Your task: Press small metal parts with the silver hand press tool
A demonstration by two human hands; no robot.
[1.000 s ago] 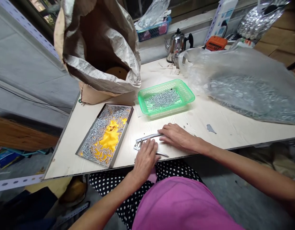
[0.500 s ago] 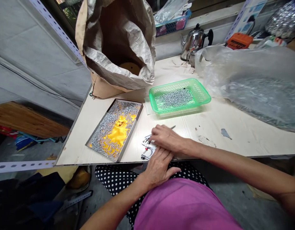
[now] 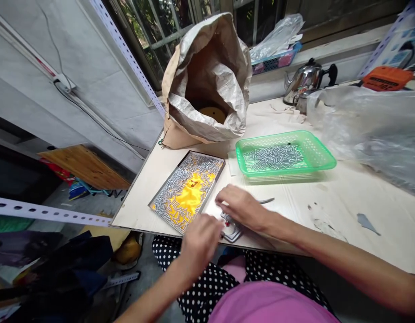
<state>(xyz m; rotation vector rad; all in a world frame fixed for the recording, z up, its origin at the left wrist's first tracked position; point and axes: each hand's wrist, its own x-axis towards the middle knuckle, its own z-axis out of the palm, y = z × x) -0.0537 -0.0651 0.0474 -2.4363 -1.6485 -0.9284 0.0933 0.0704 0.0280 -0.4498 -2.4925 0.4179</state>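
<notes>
A small metal hand tool (image 3: 231,228) with a long lever handle lies at the table's near edge. My right hand (image 3: 243,207) rests over it with fingers curled on its body. My left hand (image 3: 200,241) is beside the tool at the table's edge, blurred, fingers bent, and I cannot make out whether it grips anything. Left of both hands lies a flat metal tray (image 3: 188,190) with a yellow bottom, holding several small silver pins. Behind the hands stands a green plastic basket (image 3: 318,150) with more pins.
A large open paper sack (image 3: 210,80) stands at the back left of the table (image 3: 345,197). A clear plastic bag (image 3: 372,125) lies at the right. A steel kettle (image 3: 303,80) and an orange device (image 3: 386,76) sit at the back.
The view has swung left and up. The tool has been turned and drawn toward the near edge; my left hand has slid left along the edge, my right stays on the tool.
</notes>
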